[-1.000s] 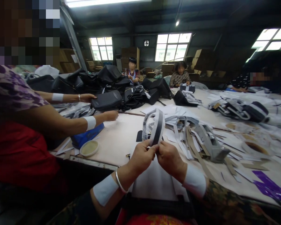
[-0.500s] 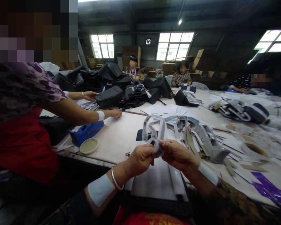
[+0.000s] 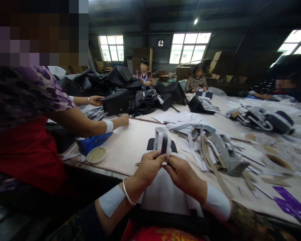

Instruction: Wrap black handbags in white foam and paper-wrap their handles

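Both my hands pinch the lower end of a looped grey-and-black strap [image 3: 162, 140] wrapped in clear plastic, held upright over the table's near edge. My left hand [image 3: 148, 167] grips it from the left, fingers closed. My right hand [image 3: 181, 173] grips it from the right, fingers closed. A white sheet [image 3: 165, 195] lies under my hands, on my lap side of the table. A small black piece [image 3: 150, 144] lies flat on the table just behind the strap.
A person in a red apron sits close on my left, one hand [image 3: 122, 120] on the table, the other on a black bag [image 3: 115, 101]. A round dish [image 3: 96, 154] and a blue bag [image 3: 92, 141] sit left. A pile of strips [image 3: 215, 147] lies right. More people work across the table.
The strap loop, tall and open a second ago, has been folded down into a shorter, tighter bundle between my hands. The neighbour's black bag has been tilted upright.
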A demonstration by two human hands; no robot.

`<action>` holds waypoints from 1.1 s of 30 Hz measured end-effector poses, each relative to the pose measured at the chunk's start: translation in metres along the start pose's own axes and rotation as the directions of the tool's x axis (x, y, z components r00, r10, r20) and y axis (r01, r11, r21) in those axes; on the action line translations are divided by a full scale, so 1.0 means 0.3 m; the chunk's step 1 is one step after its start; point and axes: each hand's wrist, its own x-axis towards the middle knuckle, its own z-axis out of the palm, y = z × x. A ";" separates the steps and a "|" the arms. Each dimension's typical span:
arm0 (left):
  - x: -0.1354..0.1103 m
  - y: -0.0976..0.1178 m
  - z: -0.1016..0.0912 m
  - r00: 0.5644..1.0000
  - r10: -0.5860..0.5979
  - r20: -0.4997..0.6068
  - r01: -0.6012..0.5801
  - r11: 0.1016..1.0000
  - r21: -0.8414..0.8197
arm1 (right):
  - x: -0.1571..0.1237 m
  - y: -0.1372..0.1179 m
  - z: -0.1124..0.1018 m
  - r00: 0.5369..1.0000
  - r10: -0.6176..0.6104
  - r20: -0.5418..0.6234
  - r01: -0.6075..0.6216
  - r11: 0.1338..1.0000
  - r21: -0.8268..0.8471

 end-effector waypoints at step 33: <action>-0.058 0.010 -0.057 0.993 0.067 -0.094 -0.042 0.969 0.242 | 0.065 -0.028 -0.019 0.911 0.334 0.240 -0.411 0.707 0.576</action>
